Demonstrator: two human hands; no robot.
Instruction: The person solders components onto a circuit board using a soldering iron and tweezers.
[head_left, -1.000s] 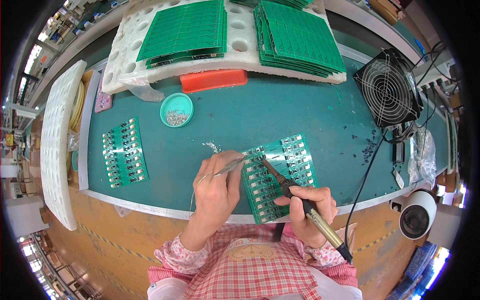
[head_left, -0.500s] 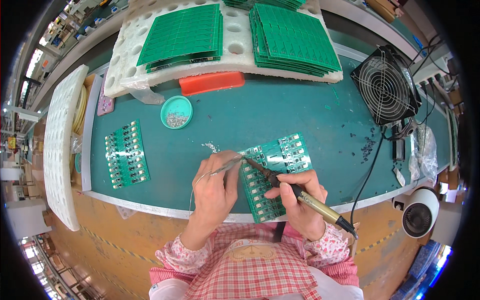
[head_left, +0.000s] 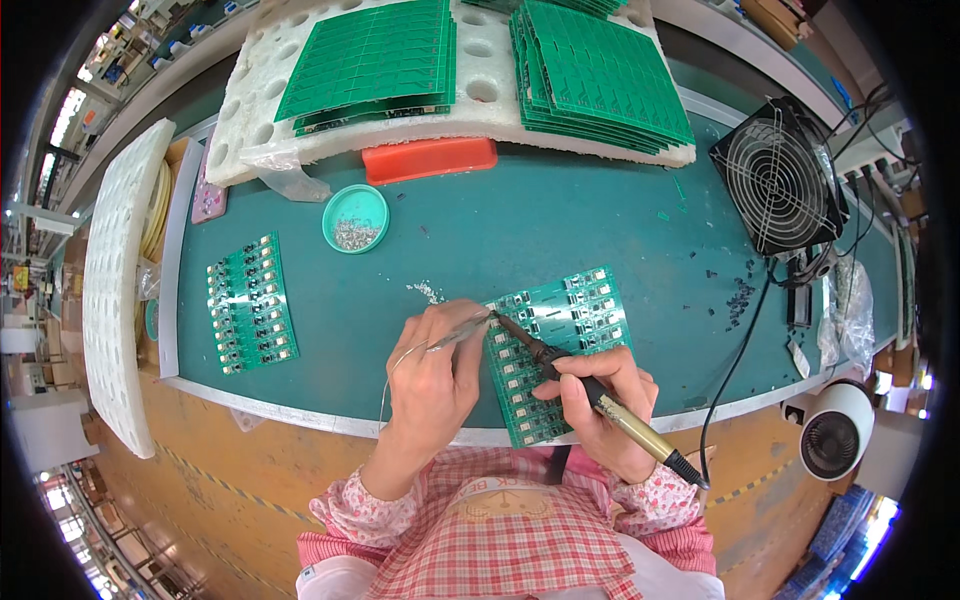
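A green circuit board panel (head_left: 555, 340) lies on the bench in front of me, with rows of small white and black parts. In my right hand (head_left: 612, 405) is a soldering iron (head_left: 640, 432), gripped like a pen. Its tip meets the panel's upper left corner. My left hand (head_left: 432, 375) is closed at that same corner, holding thin solder wire (head_left: 388, 385) that loops down past the wrist. A slim silvery piece (head_left: 460, 333) lies along its fingers; I cannot tell whether it is tweezers. The fingertips partly hide the contact point.
A second populated board (head_left: 252, 305) lies at the left. Behind are a teal dish (head_left: 356, 204) of tiny metal parts, a red tray (head_left: 430, 160) and white foam (head_left: 482, 90) bearing stacked green boards (head_left: 610, 85). At right stand a black fan (head_left: 778, 180) and scattered black bits (head_left: 740, 300).
The whole view has shifted slightly, the far foam and boards moving upward in it. Both hands, the solder wire and the soldering iron keep nearly the same place at the panel's corner.
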